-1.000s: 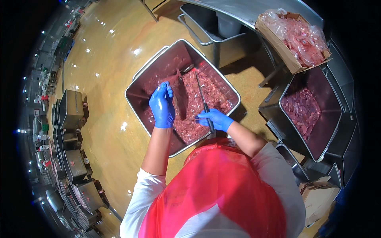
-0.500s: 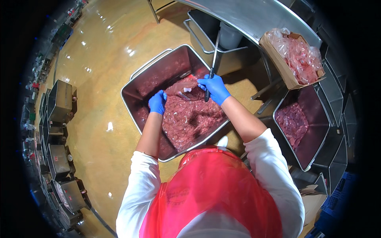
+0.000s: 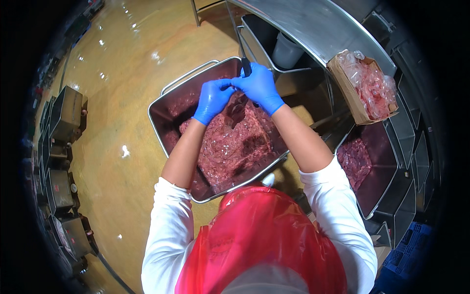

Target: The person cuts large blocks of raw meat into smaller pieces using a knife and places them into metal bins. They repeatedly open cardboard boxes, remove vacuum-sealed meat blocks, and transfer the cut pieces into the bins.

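My two blue-gloved hands meet over the far part of a deep metal bin that holds a heap of ground-looking red meat. My right hand is closed round the black handle of a long, thin-bladed knife, its blade pointing up and away past the bin's far rim. Close against it, my left hand is closed, fingers pinched at the top of a dark, limp piece of meat that hangs below both hands. My fingertips partly hide that piece.
A second metal bin with meat stands at the right. Above it, a cardboard box of plastic-wrapped meat sits by a curved steel table. A grey bucket is in a metal bin beyond. Metal carts line the left.
My left hand has moved right and away from me to meet my right hand. The right hand has risen farther out, and the knife now tilts left. The stretched meat piece now hangs down.
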`<state>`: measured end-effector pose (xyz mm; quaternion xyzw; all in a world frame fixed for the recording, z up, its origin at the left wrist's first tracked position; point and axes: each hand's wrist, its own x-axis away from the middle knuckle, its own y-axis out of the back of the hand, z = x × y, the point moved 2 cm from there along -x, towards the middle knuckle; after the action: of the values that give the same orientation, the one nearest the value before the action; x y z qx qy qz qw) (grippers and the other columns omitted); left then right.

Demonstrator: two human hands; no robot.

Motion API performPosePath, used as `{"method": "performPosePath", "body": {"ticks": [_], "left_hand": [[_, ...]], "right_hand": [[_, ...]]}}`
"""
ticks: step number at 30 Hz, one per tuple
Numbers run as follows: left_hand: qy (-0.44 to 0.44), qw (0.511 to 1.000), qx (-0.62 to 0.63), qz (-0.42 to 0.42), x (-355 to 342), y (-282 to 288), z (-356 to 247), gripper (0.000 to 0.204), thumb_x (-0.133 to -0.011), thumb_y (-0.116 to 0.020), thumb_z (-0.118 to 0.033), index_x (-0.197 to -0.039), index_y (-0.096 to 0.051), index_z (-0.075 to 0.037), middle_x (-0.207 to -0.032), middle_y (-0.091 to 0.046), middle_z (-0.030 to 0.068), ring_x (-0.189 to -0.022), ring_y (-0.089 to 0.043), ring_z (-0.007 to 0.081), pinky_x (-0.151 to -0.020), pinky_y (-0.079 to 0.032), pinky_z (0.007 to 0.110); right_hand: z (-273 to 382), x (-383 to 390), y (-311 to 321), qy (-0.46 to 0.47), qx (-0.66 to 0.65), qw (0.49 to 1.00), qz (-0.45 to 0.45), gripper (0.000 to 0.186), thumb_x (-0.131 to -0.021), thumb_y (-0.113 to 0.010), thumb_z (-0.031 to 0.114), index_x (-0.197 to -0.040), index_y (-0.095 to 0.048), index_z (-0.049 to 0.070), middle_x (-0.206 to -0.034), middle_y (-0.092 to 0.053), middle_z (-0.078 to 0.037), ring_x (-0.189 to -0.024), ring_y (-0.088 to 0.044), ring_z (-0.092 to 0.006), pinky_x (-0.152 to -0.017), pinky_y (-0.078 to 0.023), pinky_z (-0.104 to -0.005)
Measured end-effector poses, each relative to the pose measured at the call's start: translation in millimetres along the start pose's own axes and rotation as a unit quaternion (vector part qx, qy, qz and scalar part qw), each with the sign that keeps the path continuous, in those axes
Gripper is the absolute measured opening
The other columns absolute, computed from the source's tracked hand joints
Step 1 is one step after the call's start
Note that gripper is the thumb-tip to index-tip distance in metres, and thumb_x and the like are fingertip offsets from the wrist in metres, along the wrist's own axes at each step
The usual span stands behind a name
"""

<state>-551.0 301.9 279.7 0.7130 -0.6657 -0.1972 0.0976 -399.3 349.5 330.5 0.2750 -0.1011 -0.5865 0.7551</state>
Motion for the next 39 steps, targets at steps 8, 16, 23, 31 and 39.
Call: {"method": "performPosePath", "body": {"ticks": [8, 16, 23, 31, 39], "left_hand": [[0.071, 0.962, 0.254, -0.074, -21, 44, 25, 0.024, -0.093, -0.071, -0.015, -0.109, -0.069, 0.002, -0.100, -0.072, 0.0054, -0.088, -0.067, 0.0113, -0.073, -0.052, 0.022], [0.207, 0.961, 0.185, -0.018, -50, -4, 147, 0.024, -0.096, -0.065, -0.021, -0.114, -0.068, -0.006, -0.101, -0.068, 0.0024, -0.081, -0.063, 0.0121, -0.074, -0.055, 0.029], [-0.190, 0.968, 0.061, -0.151, -156, -206, -65, 0.025, -0.096, -0.065, -0.010, -0.115, -0.068, 0.006, -0.114, -0.070, 0.0117, -0.102, -0.064, 0.0182, -0.094, -0.049, 0.032], [-0.623, 0.757, -0.198, 0.008, -305, -520, -157, 0.031, -0.099, -0.060, -0.020, -0.123, -0.068, -0.002, -0.118, -0.070, 0.0128, -0.113, -0.061, 0.0258, -0.099, -0.046, 0.036], [-0.162, 0.807, -0.193, 0.534, -299, -624, -135, 0.053, -0.098, -0.053, -0.021, -0.150, -0.044, -0.014, -0.153, -0.046, 0.0021, -0.142, -0.038, 0.0186, -0.116, -0.029, 0.041]], "right_hand": [[-67, 50, 61, -0.080, -0.142, 0.982, -0.097, 0.032, -0.084, -0.078, 0.030, -0.078, -0.062, 0.003, -0.065, -0.065, -0.005, -0.061, -0.065, -0.0126, -0.060, -0.052, -0.0300], [-256, 333, 75, -0.472, -0.053, 0.866, -0.153, 0.034, -0.085, -0.070, 0.032, -0.078, -0.066, -0.001, -0.068, -0.069, -0.010, -0.063, -0.068, -0.0201, -0.063, -0.052, -0.0369], [-298, 645, 56, -0.658, -0.147, 0.622, -0.399, 0.019, -0.088, -0.071, 0.024, -0.093, -0.066, 0.006, -0.067, -0.060, 0.000, -0.057, -0.059, -0.0119, -0.051, -0.047, -0.0274], [-290, 786, -18, -0.632, -0.202, 0.393, -0.637, 0.031, -0.085, -0.071, 0.032, -0.092, -0.067, 0.002, -0.071, -0.061, -0.004, -0.060, -0.058, -0.0152, -0.056, -0.049, -0.0321], [-350, 866, -63, -0.757, -0.186, 0.128, -0.613, 0.034, -0.071, -0.076, 0.026, -0.088, -0.067, -0.001, -0.082, -0.070, -0.013, -0.070, -0.066, -0.0220, -0.062, -0.051, -0.0395]]}}
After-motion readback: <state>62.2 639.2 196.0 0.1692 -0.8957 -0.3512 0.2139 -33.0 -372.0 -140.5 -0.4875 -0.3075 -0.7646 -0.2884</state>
